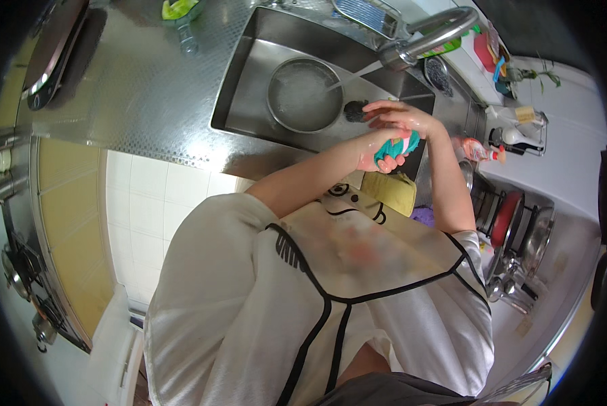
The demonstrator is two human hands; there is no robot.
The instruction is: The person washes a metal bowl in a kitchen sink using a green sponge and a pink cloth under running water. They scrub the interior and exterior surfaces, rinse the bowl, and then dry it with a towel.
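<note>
My left hand (370, 154) grips a teal scrubbing cloth or sponge (395, 148) over the near right corner of the steel sink (240, 94). Its fingers curl around the underside of the teal pad. Just beyond it my right hand (402, 117) reaches leftward, wet, fingers apart and holding nothing. The base of the right hand is close against the pad; whether they touch is hard to see. A round metal pan (303, 99) of cloudy water sits in the sink, and a stream from the faucet (399, 53) runs into it. The dark drain (355, 111) lies beside the pan.
A yellow cloth (392, 192) hangs at the sink's front edge. An orange spray bottle (478, 150) stands to the right, near a rack with a red pan (507, 219). A wire rack (372, 18) is behind the sink. A glass dish (180, 11) stands on the left counter.
</note>
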